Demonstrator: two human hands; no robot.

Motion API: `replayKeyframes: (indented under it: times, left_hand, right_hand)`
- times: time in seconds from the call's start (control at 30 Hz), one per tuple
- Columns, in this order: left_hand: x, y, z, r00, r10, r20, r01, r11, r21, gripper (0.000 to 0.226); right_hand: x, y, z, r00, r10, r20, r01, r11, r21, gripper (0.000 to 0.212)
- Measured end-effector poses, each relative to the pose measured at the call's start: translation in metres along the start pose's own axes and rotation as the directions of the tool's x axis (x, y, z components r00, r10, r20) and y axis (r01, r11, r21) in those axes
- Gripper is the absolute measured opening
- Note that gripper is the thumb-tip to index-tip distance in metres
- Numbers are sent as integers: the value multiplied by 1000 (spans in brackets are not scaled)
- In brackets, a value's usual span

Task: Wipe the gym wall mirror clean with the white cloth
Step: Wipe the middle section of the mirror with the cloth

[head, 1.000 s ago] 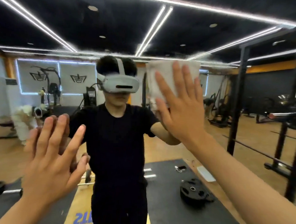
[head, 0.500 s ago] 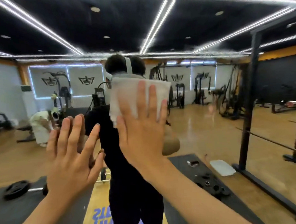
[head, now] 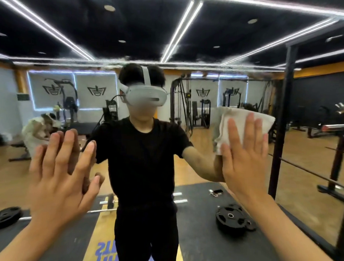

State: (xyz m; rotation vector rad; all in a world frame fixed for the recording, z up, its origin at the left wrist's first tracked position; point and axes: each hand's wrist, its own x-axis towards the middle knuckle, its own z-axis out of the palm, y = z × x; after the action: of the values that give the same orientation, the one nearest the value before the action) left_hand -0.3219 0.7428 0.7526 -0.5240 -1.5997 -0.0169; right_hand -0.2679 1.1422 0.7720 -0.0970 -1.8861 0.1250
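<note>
The wall mirror (head: 195,150) fills the view and reflects me in black clothes with a grey headset. My right hand (head: 244,160) presses the folded white cloth (head: 235,121) flat against the glass at the right, fingers straight and spread, at chest height. My left hand (head: 62,183) lies flat on the mirror at the lower left, fingers straight, palm meeting its own reflection. The cloth's lower part is hidden behind my right hand.
A black upright post (head: 282,122) stands at the right. Reflected behind me are black floor mats with weight plates (head: 231,218), a barbell (head: 98,210), gym machines (head: 187,103), and a person in light clothes (head: 36,131) at the left.
My right hand has swept the cloth from the middle of the mirror, over my reflected face, out to the right and a little lower. The left hand stays flat on the glass.
</note>
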Motion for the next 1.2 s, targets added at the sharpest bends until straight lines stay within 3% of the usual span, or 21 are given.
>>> replayKeyframes:
  times: [0.13,0.2,0.4,0.53,0.6,0.7,0.83,1.03,1.2]
  left_hand:
    - [-1,1,3,1000,-20,0,20,1000,0,63]
    - [-1,0,3,1000,-23,8,23,1000,10,64]
    - [-2,-3,2,1000,-4,28,3,1000,15,60]
    - [-1,-7,-1,999,11,32,-12,1000,16,60]
    - [-1,-6,-2,1000,11,19,-12,1000,13,61]
    - [0,-5,-1,1000,15,4,-15,1000,0,62]
    - [0,-4,1,1000,8,19,-8,1000,-8,63]
    - [-1,-5,0,1000,0,23,0,1000,-22,62]
    - [0,-5,-3,999,-23,40,24,999,-35,60]
  right_hand:
    - [-7,-65,18,936,343,-78,-335,937,103,61]
    - [-19,-115,28,920,388,-58,-376,914,154,62]
    - [-90,-227,44,998,-50,37,40,972,230,59]
    - [-102,-184,51,933,-359,22,352,924,148,60]
    - [-95,-136,47,904,-427,15,422,899,116,61]
    - [-84,-55,36,941,-338,18,337,940,58,60]
    - [-68,24,23,999,-36,9,35,999,24,58]
    - [-68,2,27,990,136,-41,-132,988,75,60]
    - [-66,4,20,988,132,-82,-125,988,87,58]
